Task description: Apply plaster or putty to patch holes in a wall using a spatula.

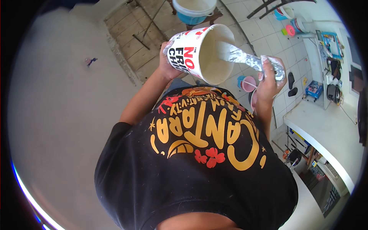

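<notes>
My left hand (pixel 168 63) is closed on the far left side of a white paper bucket (pixel 182 51) with red and black lettering. The bucket is tilted, its open mouth facing right, and its inside is coated creamy white. My right hand (pixel 270 78) grips the handle of a paintbrush (pixel 249 60), which is smeared white and silvery grey. The brush points left, its broad end inside the bucket's mouth. That end is so coated that its exact shape is hard to make out. White smears also mark my right fingers.
A pale wall (pixel 65 115) fills the left. Beyond the paper bucket stands a blue tub (pixel 191 17) with whitish contents. A pink pail (pixel 248 83) is on the tiled floor, near dark slippers (pixel 292 85). A white counter (pixel 322 124) runs along the right.
</notes>
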